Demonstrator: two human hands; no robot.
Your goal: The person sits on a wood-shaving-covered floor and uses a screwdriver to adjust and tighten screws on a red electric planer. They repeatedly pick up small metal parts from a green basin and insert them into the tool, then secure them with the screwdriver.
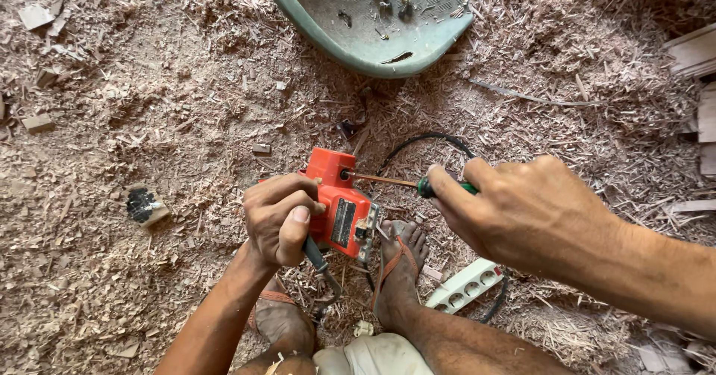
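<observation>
A: Head view: what is held by the left hand (280,218)?

B: An orange power tool (341,203) is gripped by it. The fingers are wrapped round the tool's left side, so the grip is pressed closed on the tool's body. The tool is held low, just above the floor (149,121), between the 2 sandalled feet.

A: And the right hand (522,211)?

B: A screwdriver (406,184) with a green handle is clasped there; the grip is closed round the handle. The metal shaft is pointed to the left, and its tip is set against the upper part of the orange power tool.

A: What is seen around them?

B: The floor is covered with wood shavings and sawdust. A white power strip (466,285) is laid just right of the right foot (399,270), below the right hand. A black cable (429,140) is looped behind the tool. A green plastic seat shell (358,47) is lying at the top, well apart from the hands. Small wood offcuts are scattered at the left, and 1 block with a black patch (144,205) is resting left of the left hand. Pale boards (697,54) are stacked at the right edge.
</observation>
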